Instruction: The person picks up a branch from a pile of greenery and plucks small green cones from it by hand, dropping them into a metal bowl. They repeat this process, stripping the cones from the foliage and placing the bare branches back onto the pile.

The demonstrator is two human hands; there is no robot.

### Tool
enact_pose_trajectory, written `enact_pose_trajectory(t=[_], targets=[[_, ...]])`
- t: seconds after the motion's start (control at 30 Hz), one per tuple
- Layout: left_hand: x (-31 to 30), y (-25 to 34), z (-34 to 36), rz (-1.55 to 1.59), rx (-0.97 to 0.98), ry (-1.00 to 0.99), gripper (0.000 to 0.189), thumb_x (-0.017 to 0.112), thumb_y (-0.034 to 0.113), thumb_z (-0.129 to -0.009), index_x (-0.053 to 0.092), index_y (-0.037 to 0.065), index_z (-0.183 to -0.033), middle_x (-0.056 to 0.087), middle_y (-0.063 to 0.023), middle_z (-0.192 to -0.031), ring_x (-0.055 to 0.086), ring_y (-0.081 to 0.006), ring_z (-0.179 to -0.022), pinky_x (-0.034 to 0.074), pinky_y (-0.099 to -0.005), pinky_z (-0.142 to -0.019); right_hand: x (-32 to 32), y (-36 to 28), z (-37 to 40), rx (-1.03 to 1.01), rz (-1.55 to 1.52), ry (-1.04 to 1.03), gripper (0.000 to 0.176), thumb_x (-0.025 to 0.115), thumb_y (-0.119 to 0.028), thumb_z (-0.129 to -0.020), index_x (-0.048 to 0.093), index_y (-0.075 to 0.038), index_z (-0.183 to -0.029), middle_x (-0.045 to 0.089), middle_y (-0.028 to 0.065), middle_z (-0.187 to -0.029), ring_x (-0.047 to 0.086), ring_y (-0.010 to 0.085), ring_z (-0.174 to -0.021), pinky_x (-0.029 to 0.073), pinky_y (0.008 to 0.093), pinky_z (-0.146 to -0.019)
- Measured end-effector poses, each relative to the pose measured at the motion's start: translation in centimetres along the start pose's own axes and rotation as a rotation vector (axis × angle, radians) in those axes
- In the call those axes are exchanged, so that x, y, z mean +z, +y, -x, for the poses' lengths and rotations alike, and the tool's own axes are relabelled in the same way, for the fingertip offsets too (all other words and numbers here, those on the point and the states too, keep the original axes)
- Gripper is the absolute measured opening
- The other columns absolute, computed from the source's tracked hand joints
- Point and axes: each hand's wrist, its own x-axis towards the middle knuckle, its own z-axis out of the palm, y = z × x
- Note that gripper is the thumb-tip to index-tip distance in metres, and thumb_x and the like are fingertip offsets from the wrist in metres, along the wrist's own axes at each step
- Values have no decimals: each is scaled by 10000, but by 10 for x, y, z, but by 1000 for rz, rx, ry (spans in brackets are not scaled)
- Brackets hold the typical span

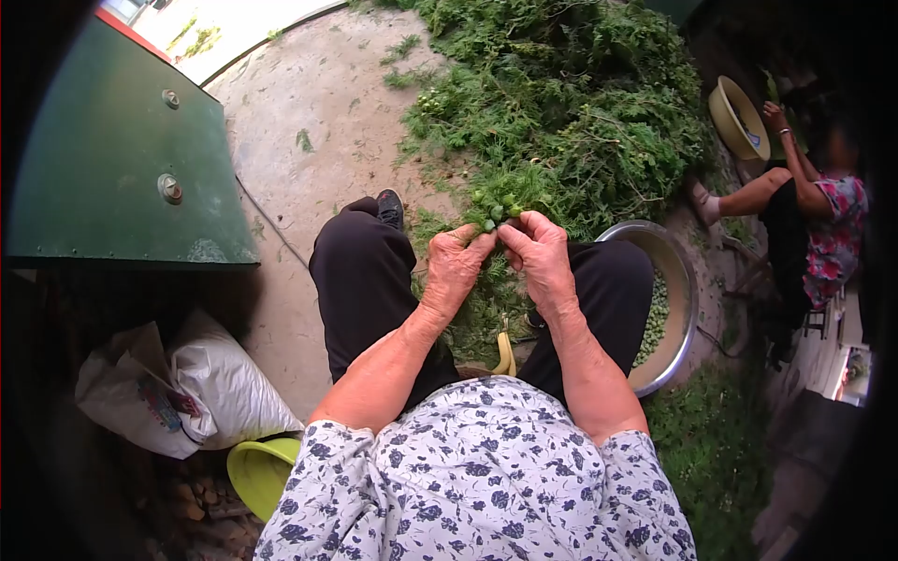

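A small evergreen sprig with round green cones (496, 210) is between my hands, above the gap between my knees. My left hand (456, 266) has thumb and index finger pinched at the sprig's near end. From the other side my right hand (543, 262) pinches among the cones, its thumb close to the left one; its fingertips partly hide what they grip. Just beyond my hands the large heap of cut evergreen branches (580, 112) begins. Beside my right knee a wide metal basin (690, 299) holds many small green cones (658, 323).
A yellow-handled tool (506, 353) is between my thighs. To the left are a green metal box (112, 168), white sacks (224, 379) and a lime-green basin (257, 472). At right, a seated person (828, 220) holds greenery near a yellow basin (734, 117).
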Motion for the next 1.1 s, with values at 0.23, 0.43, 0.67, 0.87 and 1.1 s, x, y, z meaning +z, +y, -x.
enact_pose_trajectory(t=[0.23, 0.43, 0.67, 0.87, 1.1], targets=[[-5, 14, -1, -107, -104, 9, 185, 625, 164, -806, 609, -11, -748, 505, 50, -613, 388, -33, -580, 344, -228, -507, -11, -1, 4, 94, -291, -76, 178, 580, -56, -826, 508, 1, -979, 530, 36, -820, 561, 117, -653, 451, 211, -519], [-2, 5, -2, -103, -47, 20, 205, 621, 167, -805, 586, -14, -715, 465, 31, -561, 368, -36, -548, 333, -244, -478, -9, 4, 3, -108, -252, -2, 299, 653, -54, -778, 502, 10, -1029, 537, 56, -888, 563, 119, -712, 470, 222, -568], [4, 16, 4, 36, -123, 2, 216, 627, 171, -803, 572, -16, -709, 435, 40, -557, 346, -42, -538, 314, -243, -469, -4, 5, -3, -347, 321, 186, 133, 628, -101, -818, 576, -10, -901, 559, -7, -693, 482, 55, -514, 395, 189, -458], [2, 1, 4, 76, -134, -20, 228, 632, 163, -801, 547, -12, -681, 410, 57, -561, 332, -39, -541, 298, -239, -463, -29, 4, -16, -98, -429, 162, 157, 591, -185, -868, 532, -41, -891, 486, -5, -702, 450, 53, -518, 325, 178, -388], [-2, -2, 4, -48, -86, -2, 271, 639, 169, -793, 490, 1, -641, 358, 14, -525, 307, -47, -535, 292, -259, -457, -30, -18, -9, -77, -449, 14, 122, 604, -118, -847, 543, -28, -904, 553, 27, -752, 491, 67, -569, 364, 200, -430]])
